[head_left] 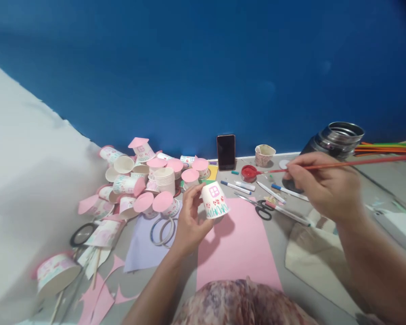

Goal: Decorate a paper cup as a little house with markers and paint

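Observation:
My left hand (193, 221) grips a white paper cup (215, 201) turned upside down, painted with a pink window, red flowers and green grass. Held in my right hand (328, 185) is a long red paintbrush (311, 167), pinched near its front part. The brush's bristle tip reaches the small round pot of red paint (248, 173). Below the cup lies a sheet of pink paper (237, 253). Scissors with black handles (262, 209) rest at the sheet's upper right corner.
Decorated cups with pink paper roofs (162, 201) crowd the left side. A phone (226, 152) leans on the blue wall, a small patterned cup (265, 155) to its right. Markers (270, 192) lie about; a dark flask (338, 137) stands behind my right hand. Tape rolls (163, 231) sit on purple paper.

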Available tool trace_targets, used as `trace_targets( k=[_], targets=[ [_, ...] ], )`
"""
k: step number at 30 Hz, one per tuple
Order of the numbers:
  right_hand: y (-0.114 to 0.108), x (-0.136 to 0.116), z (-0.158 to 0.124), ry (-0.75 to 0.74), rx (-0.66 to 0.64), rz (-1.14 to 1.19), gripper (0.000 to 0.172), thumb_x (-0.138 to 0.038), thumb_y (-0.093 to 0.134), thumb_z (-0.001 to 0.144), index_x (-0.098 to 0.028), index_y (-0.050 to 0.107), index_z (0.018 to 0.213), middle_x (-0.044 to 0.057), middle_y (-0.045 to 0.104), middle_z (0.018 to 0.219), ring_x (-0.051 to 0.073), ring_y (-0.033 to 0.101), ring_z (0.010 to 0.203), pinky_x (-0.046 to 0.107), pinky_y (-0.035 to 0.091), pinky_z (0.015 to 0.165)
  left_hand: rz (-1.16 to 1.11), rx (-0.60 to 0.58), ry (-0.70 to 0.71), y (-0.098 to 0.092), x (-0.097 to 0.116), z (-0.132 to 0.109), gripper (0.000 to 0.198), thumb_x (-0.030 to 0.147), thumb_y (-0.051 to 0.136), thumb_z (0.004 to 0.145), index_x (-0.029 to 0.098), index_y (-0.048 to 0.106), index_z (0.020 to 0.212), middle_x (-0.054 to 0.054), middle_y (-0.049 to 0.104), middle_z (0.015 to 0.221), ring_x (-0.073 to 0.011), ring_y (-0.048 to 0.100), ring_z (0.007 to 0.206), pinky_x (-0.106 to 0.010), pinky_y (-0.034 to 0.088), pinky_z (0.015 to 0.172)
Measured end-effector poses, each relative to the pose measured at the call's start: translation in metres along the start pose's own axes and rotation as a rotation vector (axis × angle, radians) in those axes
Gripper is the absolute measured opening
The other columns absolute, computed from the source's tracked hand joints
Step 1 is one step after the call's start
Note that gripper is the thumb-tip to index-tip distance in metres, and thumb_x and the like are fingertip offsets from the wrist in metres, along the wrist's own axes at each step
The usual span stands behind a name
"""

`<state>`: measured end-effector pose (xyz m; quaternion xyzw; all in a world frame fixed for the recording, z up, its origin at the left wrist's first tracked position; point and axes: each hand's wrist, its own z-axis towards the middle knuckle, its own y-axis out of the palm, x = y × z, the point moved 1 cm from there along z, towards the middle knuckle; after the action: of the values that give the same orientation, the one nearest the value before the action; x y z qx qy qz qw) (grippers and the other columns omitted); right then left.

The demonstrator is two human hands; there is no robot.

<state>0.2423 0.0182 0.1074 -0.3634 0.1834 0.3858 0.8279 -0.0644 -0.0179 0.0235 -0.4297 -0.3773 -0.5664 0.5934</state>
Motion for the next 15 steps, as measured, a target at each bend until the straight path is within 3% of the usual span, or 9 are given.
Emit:
trace_targets(
  k=[2, 5, 9, 11, 13, 15],
  targets=[
    [0.012, 0.009, 0.017, 0.053, -0.099, -0.122, 0.02, -0.033, 0.062, 0.099, -0.025, 0.073, 0.084, 0.0, 0.077, 0.077, 0.019, 0.071, 0.066, 0.031, 0.054, 0.067, 0.027, 0.038, -0.015, 0.0, -0.006, -0.002, 0.071, 0.021, 0.08, 0.081, 0.031, 0.052, 0.146, -0.012, 0.048, 0.153, -0.0339, 0.052, 0.148, -0.052, 0.043, 0.124],
    [0.038, 0.027, 0.043, 0.156, -0.358, -0.268, 0.036, -0.032, 0.048, 0.106, -0.023, 0.071, 0.08, 0.006, 0.082, 0.095, 0.025, 0.077, 0.097, 0.035, 0.055, 0.093, 0.045, 0.081, -0.056, 0.002, -0.013, -0.004, 0.07, 0.024, 0.081, 0.081, 0.031, 0.052, 0.145, -0.011, 0.05, 0.152, -0.0343, 0.053, 0.146, -0.052, 0.046, 0.121],
    [0.075, 0.053, 0.065, 0.214, -0.47, -0.355, 0.032, -0.03, 0.051, 0.108, -0.018, 0.075, 0.09, 0.011, 0.081, 0.099, 0.026, 0.076, 0.099, 0.038, 0.056, 0.095, 0.03, 0.104, -0.104, 0.001, -0.018, -0.005, 0.069, 0.027, 0.082, 0.082, 0.031, 0.052, 0.144, -0.011, 0.053, 0.15, -0.0343, 0.052, 0.147, -0.053, 0.046, 0.12],
    [0.093, 0.065, 0.069, 0.24, -0.532, -0.391, 0.024, -0.035, 0.06, 0.108, -0.016, 0.075, 0.104, 0.009, 0.079, 0.107, 0.023, 0.075, 0.099, 0.041, 0.06, 0.093, 0.024, 0.125, -0.118, -0.001, -0.02, -0.005, 0.069, 0.028, 0.082, 0.082, 0.03, 0.052, 0.144, -0.012, 0.053, 0.151, -0.0344, 0.052, 0.147, -0.053, 0.047, 0.119],
    [0.108, 0.074, 0.07, 0.261, -0.572, -0.419, 0.028, -0.041, 0.068, 0.105, -0.017, 0.072, 0.119, 0.008, 0.075, 0.119, 0.022, 0.074, 0.102, 0.044, 0.063, 0.092, 0.018, 0.144, -0.135, -0.002, -0.023, -0.006, 0.069, 0.028, 0.082, 0.082, 0.029, 0.052, 0.144, -0.013, 0.053, 0.151, -0.0347, 0.052, 0.147, -0.052, 0.048, 0.118],
    [0.117, 0.08, 0.072, 0.281, -0.575, -0.449, 0.03, -0.041, 0.068, 0.105, -0.017, 0.071, 0.122, 0.008, 0.075, 0.119, 0.023, 0.073, 0.104, 0.045, 0.062, 0.093, 0.016, 0.148, -0.145, -0.002, -0.025, -0.005, 0.07, 0.027, 0.083, 0.081, 0.029, 0.052, 0.144, -0.013, 0.051, 0.153, -0.0348, 0.053, 0.147, -0.051, 0.049, 0.117]
  ],
)
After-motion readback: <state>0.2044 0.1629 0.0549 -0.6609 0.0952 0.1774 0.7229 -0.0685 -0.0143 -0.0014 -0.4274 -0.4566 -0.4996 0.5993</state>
